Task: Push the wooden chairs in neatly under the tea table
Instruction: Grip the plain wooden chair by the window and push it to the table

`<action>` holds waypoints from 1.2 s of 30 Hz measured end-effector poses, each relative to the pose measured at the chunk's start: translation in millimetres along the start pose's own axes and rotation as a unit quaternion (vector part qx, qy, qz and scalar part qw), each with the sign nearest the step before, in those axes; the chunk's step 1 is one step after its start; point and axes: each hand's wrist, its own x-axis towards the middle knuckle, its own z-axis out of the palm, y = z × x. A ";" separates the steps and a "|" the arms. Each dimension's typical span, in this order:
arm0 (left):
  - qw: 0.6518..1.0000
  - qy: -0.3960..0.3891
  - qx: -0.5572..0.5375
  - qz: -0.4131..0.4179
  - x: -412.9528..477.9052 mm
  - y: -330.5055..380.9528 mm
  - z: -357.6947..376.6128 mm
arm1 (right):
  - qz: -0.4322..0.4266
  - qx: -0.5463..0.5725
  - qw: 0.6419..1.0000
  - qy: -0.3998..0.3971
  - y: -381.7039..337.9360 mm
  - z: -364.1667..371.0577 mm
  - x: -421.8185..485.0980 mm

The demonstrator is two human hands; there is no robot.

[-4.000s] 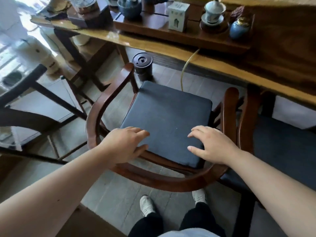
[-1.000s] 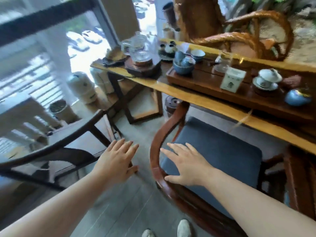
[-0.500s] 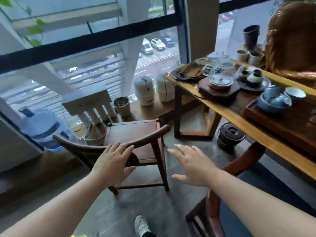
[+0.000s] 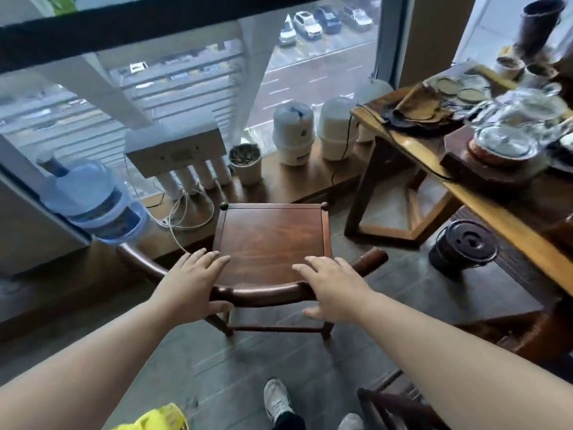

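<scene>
Wooden chair stood facing the window, left of the tabletop and not under it. I had my left hand and right hand laid on its curved back rail, fingers spread, thumbs hooked beneath.

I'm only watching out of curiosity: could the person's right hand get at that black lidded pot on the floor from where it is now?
Probably yes. The right hand rests on the wooden chair rail, and only bare floor lies between it and the black pot. The tea table stands beyond the pot, so nothing blocks the way.
</scene>
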 end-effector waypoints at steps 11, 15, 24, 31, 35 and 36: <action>0.987 -0.157 0.030 0.017 19.2 -13.1 -9.7 | -0.038 -0.051 0.995 -0.077 9.4 -10.7 35.8; 0.989 -0.131 0.066 0.031 18.5 -5.2 -2.4 | 0.004 -0.032 0.986 -0.165 6.7 -23.2 41.1; 0.988 -0.104 0.085 0.071 13.2 -4.6 6.6 | 0.034 -0.038 0.988 -0.143 -8.5 -7.5 16.1; 0.979 -0.101 0.110 0.141 21.2 34.4 -0.6 | 0.080 -0.012 0.987 -0.140 8.6 11.5 -33.6; 0.972 -0.100 0.120 0.175 36.3 70.8 -5.4 | 0.116 0.004 0.986 -0.121 31.8 18.6 -64.7; 0.971 -0.099 0.122 0.181 40.4 80.4 -7.3 | 0.123 0.009 0.986 -0.117 38.3 19.8 -71.8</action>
